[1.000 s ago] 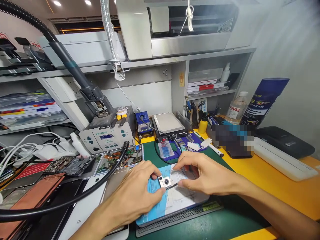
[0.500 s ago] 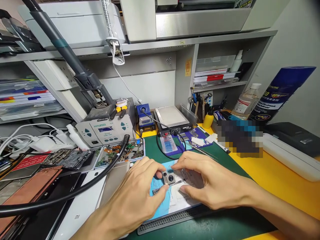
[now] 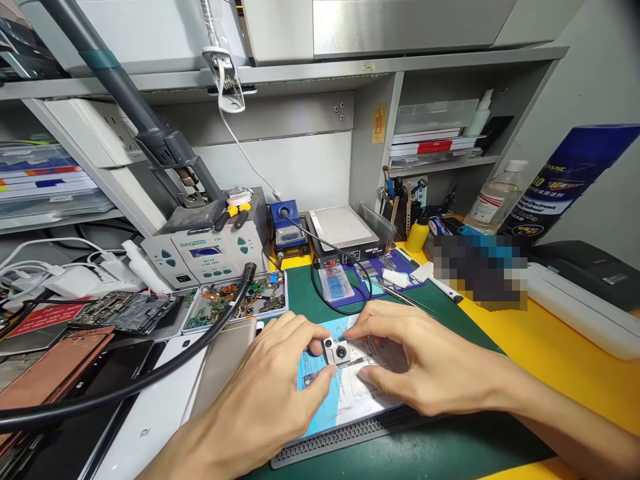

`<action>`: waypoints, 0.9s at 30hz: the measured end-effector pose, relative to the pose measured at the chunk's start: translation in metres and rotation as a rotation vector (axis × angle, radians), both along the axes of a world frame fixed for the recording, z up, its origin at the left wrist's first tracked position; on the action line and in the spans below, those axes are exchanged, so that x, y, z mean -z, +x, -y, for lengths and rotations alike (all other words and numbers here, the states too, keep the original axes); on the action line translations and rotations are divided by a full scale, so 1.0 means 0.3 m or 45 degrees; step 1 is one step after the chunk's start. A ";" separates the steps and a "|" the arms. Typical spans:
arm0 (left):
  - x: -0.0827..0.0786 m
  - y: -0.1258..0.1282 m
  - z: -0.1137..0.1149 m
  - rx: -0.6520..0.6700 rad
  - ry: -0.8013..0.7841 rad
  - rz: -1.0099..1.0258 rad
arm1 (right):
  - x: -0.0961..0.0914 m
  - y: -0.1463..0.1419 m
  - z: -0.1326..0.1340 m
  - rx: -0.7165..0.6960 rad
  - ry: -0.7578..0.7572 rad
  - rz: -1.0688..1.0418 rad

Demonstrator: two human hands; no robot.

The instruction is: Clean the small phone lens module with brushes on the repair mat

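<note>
A small silver camera module [image 3: 337, 351] with two lenses is pinched between the thumb and fingers of my left hand [image 3: 270, 393]. My right hand [image 3: 420, 363] comes in from the right, its fingertips curled and touching the module's right side and top. Both hands hover over a phone [image 3: 345, 400] lying flat on the green mat [image 3: 450, 440], covered in blue film with white printed labels. What lies directly under my right palm is hidden.
A tray of small circuit parts [image 3: 235, 303] and a hot-air station [image 3: 205, 253] stand at the back left, with a thick black hose [image 3: 150, 380] crossing stacked phones. Tweezers [image 3: 400, 297] and a heating plate [image 3: 343, 233] lie behind. A long white device [image 3: 580, 310] rests on the yellow table at right.
The view has tilted down and drawn nearer. The camera module has shifted slightly up the phone between my fingers, and my right fingers have closed in tighter around it.
</note>
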State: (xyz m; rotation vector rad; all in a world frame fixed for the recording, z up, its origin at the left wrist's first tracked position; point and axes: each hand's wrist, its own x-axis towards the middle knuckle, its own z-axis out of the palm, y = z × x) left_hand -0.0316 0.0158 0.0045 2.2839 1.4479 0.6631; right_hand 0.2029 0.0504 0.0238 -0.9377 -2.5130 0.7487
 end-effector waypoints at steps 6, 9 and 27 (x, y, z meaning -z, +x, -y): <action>0.025 0.007 0.013 0.038 0.119 0.015 | 0.001 -0.008 -0.005 -0.002 -0.004 0.005; 0.034 0.010 0.020 0.046 0.155 0.005 | 0.002 -0.009 -0.006 -0.010 -0.004 0.004; 0.043 0.004 0.006 0.015 0.118 0.064 | -0.005 -0.019 -0.004 0.023 -0.019 0.051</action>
